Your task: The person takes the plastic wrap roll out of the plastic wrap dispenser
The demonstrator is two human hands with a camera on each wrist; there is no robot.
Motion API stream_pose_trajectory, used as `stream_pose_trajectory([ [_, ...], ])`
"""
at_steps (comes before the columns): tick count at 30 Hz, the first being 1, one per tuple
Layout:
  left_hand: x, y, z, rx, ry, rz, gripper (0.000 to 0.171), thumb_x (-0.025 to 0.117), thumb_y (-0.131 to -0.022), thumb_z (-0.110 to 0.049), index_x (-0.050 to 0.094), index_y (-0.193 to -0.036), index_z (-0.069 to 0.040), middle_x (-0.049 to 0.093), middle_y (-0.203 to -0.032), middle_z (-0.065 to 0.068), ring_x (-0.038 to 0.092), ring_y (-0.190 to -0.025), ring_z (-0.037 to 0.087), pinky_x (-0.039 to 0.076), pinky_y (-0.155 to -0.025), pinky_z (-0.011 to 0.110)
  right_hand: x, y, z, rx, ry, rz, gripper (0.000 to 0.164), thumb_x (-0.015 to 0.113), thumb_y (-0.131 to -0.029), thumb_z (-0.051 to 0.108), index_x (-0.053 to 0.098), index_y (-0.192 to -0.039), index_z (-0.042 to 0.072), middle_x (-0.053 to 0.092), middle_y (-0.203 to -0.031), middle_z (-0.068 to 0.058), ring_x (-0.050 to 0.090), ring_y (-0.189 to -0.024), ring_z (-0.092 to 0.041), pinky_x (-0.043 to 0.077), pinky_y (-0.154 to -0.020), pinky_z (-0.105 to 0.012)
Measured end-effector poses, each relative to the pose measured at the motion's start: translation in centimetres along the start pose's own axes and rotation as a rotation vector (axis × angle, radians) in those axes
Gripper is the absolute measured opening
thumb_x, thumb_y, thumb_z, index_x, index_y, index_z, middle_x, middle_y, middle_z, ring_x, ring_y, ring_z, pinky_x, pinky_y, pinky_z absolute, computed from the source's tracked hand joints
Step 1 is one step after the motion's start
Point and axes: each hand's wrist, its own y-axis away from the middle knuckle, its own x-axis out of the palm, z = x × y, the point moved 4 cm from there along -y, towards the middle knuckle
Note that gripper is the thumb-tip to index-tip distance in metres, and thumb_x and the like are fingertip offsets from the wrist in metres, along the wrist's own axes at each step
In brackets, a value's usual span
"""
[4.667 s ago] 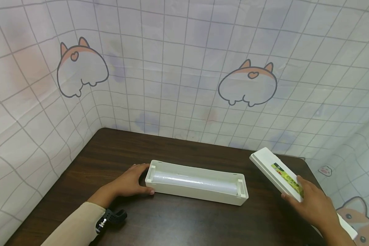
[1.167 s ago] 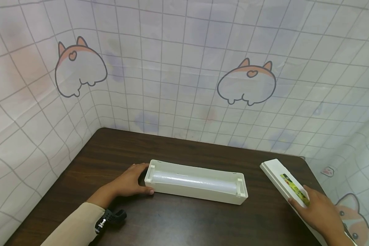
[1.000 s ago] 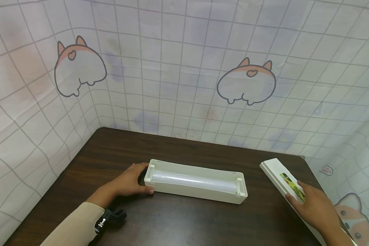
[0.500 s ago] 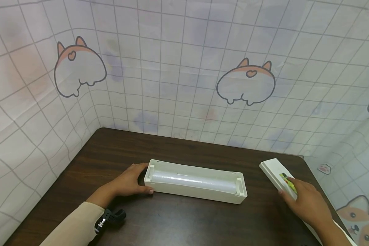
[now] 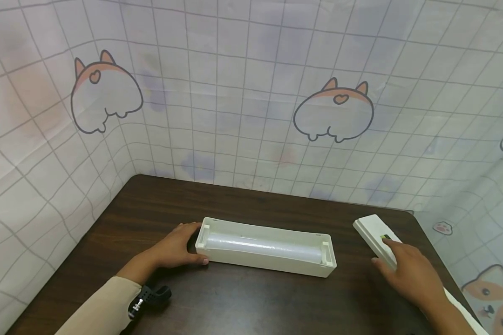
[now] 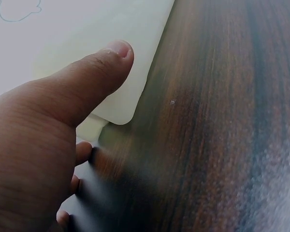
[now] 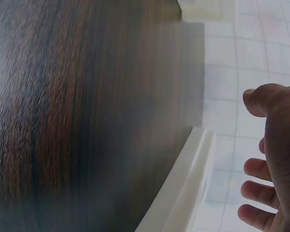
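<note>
An uncovered white cling film box [image 5: 268, 263] sits on the table with a roll of clear film [image 5: 264, 245] inside. My left hand [image 5: 173, 249] grips its left end, fingers behind and the thumb on the front wall; in the left wrist view the thumb [image 6: 99, 67] presses that wall. Off to the right, the long white lid [image 5: 370, 230] lies slanted on the table, its green-yellow label mostly covered by my right hand [image 5: 415, 274]. In the right wrist view, the right hand [image 7: 285, 145] appears above the lid [image 7: 179, 186] with loose fingers, holding nothing.
The dark wooden table [image 5: 234, 298] ends at a white gridded cloth [image 5: 234, 93] behind and at both sides. A dark watch [image 5: 144, 298] is strapped at my left wrist.
My right hand first lowers the lid onto the table at the right, then lets go and slides up along it toward the far end. The left hand and box stay put.
</note>
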Motion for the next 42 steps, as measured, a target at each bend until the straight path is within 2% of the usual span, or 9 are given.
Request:
stream_pose_trajectory([
  [7,0.1,0.0,0.2,-0.003,-0.007,-0.002,0.107,0.082,-0.073,-0.067,0.045,-0.149,-0.003,0.052,-0.147,0.015,0.043,-0.141,0.037,0.018,-0.121,0.061,0.1,-0.6,1.3,-0.011,0.006,0.039,0.065,0.080,-0.088,0.035,0.058,-0.136,-0.003,0.063,-0.126,-0.030,0.056,-0.113,-0.053,0.045,-0.089,-0.068],
  [12,0.2,0.1,0.2,-0.008,0.000,-0.001,0.107,0.083,-0.072,-0.067,0.045,-0.150,-0.004,0.052,-0.147,0.015,0.042,-0.141,0.037,0.017,-0.121,0.060,0.2,-0.9,2.2,-0.023,0.010,0.033,0.065,0.081,-0.087,0.034,0.058,-0.136,-0.001,0.064,-0.123,-0.030,0.057,-0.112,-0.052,0.046,-0.086,-0.068],
  [21,0.3,0.1,0.2,-0.013,0.001,0.001,0.108,0.083,-0.072,-0.068,0.044,-0.150,-0.003,0.051,-0.149,0.016,0.041,-0.142,0.037,0.017,-0.122,0.059,0.4,-1.1,3.5,-0.030,-0.010,0.070,0.065,0.077,-0.091,0.039,0.056,-0.140,0.000,0.060,-0.131,-0.029,0.052,-0.122,-0.053,0.044,-0.093,-0.069],
  [36,0.0,0.1,0.0,-0.031,-0.004,0.012,0.107,0.083,-0.073,-0.066,0.044,-0.150,-0.003,0.050,-0.149,0.016,0.041,-0.143,0.038,0.016,-0.121,0.060,0.8,-2.1,6.3,-0.113,-0.051,0.107,0.069,0.078,-0.092,0.038,0.053,-0.144,-0.001,0.061,-0.135,-0.023,0.055,-0.122,-0.048,0.043,-0.099,-0.067],
  [42,-0.1,0.2,-0.1,-0.038,-0.007,0.013,0.108,0.083,-0.073,-0.067,0.043,-0.151,-0.003,0.049,-0.150,0.017,0.039,-0.143,0.040,0.017,-0.121,0.061,1.1,-2.1,6.9,-0.091,-0.048,0.142,0.071,0.075,-0.093,0.042,0.051,-0.147,0.002,0.060,-0.136,-0.023,0.055,-0.123,-0.047,0.048,-0.094,-0.065],
])
